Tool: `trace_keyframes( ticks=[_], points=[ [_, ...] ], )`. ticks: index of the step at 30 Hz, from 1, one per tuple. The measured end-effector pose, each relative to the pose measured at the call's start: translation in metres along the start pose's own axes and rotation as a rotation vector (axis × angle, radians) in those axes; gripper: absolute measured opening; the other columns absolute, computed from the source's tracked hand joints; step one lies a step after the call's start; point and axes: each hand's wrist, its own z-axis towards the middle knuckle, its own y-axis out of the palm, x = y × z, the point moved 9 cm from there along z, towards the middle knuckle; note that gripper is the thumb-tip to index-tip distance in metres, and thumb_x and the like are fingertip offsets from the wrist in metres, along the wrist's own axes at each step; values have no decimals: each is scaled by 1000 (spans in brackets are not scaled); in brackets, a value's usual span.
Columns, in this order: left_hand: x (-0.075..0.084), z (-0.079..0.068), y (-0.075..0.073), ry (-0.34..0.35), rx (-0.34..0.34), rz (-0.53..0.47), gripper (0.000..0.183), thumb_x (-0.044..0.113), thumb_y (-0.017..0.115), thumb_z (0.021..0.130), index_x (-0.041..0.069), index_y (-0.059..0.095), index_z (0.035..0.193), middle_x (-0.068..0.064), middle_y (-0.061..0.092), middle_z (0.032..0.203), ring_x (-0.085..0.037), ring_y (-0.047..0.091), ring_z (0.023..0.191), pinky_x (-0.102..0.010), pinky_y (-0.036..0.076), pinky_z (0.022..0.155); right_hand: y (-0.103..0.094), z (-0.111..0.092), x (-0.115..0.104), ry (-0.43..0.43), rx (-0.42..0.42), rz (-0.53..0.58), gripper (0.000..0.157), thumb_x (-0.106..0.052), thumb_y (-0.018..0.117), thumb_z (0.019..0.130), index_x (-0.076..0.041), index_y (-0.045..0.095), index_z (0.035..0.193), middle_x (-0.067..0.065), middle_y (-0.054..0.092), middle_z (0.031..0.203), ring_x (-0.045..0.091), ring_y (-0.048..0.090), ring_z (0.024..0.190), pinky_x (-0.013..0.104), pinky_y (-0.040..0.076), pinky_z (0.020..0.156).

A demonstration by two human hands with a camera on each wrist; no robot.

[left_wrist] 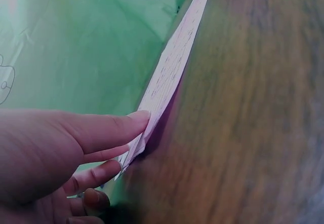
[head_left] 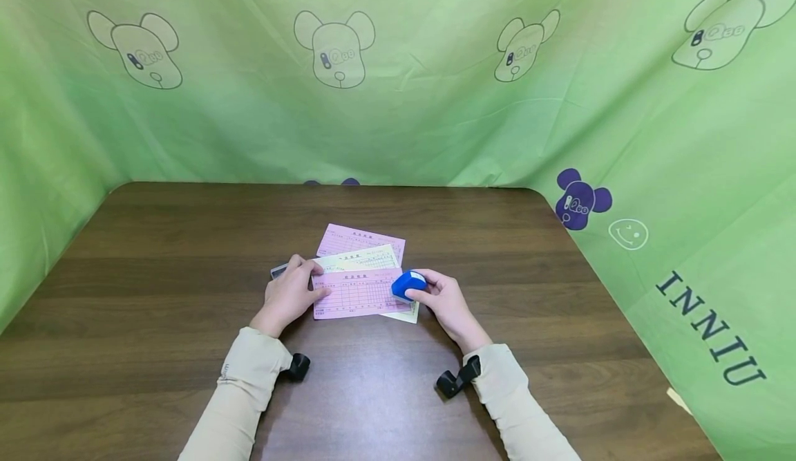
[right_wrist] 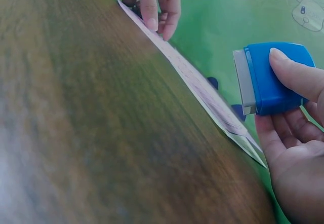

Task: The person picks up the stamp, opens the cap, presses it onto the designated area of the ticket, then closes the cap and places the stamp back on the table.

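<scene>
My right hand (head_left: pixel 444 302) pinches a blue stamp (head_left: pixel 408 285) between thumb and fingers, over the right end of the front pink slip (head_left: pixel 354 295). In the right wrist view, the stamp's pale grey base faces left, held apart from the paper. My left hand (head_left: pixel 289 296) rests on the left end of that slip, thumb lying straight on its printed face (left_wrist: pixel 164 82) and a fingertip by its upper edge. A pale yellow slip (head_left: pixel 367 259) lies partly beneath the front slip, and another pink slip (head_left: pixel 357 237) lies behind.
A dark flat thing with a light edge (head_left: pixel 278 271) shows from behind my left hand, mostly hidden. The brown wooden table (head_left: pixel 186 253) meets green patterned cloth (head_left: pixel 423 129) at its back and sides.
</scene>
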Motion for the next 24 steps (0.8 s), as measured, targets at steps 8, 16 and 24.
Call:
trace_keyframes(
  ticks=[8,16,24],
  points=[
    [-1,0,2,-16,-21,-9,40,30,76,83,9,63,114,-12,51,116,-28,61,92,-46,47,73,0,0,0,0,1,-1,43,4,66,85,14,53,126,28,63,119,0,64,91,14,51,85],
    [-3,1,4,-26,-47,-30,31,29,75,83,11,62,105,-11,48,117,-27,59,89,-47,45,75,1,1,2,2,-10,-3,43,3,66,86,13,53,126,29,62,120,0,64,93,15,51,86],
    [-1,0,5,-21,-71,-34,41,30,76,82,10,58,113,-13,49,118,-28,59,96,-51,45,80,1,1,2,7,-23,-8,44,1,67,86,12,54,126,30,61,123,1,64,94,16,51,86]
  ],
)
